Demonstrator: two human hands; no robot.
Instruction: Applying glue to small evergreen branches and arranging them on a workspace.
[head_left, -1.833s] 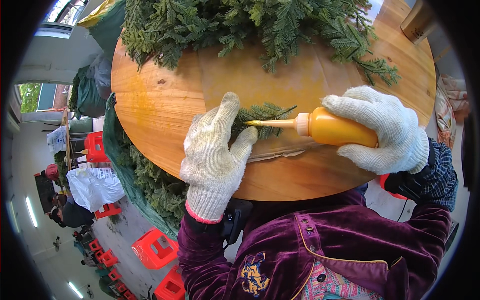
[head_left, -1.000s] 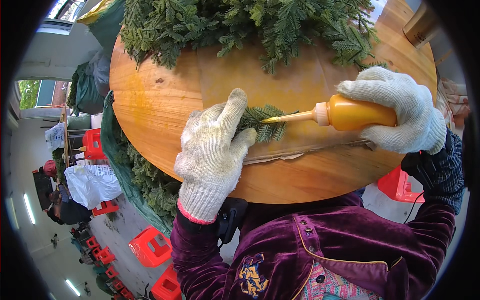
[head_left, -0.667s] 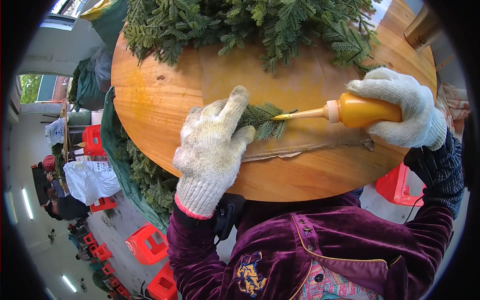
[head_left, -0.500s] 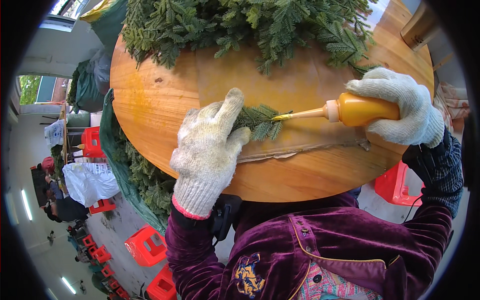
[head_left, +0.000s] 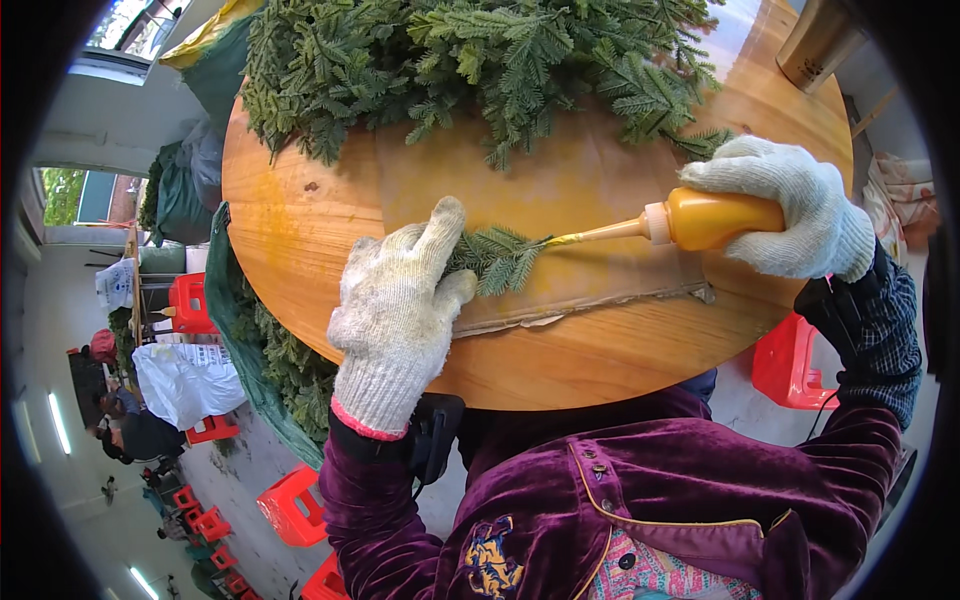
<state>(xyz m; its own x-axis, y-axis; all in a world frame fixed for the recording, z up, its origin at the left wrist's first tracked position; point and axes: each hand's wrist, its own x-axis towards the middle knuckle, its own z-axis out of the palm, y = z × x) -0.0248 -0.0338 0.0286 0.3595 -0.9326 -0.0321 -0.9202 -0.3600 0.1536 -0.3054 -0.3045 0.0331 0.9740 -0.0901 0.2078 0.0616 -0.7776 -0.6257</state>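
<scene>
Bottle (head_left: 712, 219) clasped in the right hand (head_left: 790, 205), nozzle (head_left: 600, 232) at the right end of the sprig (head_left: 497, 262), above the brown sheet (head_left: 610, 272); left hand (head_left: 398, 288) at its other end, pinching or not, I can't tell; gentle, even squeezing should suit

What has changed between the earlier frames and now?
The right hand has drawn the bottle rightward; its nozzle tip went from beside the left hand to the right end of the sprig. No grasp visibly changed; the branch pile stays put.
</scene>
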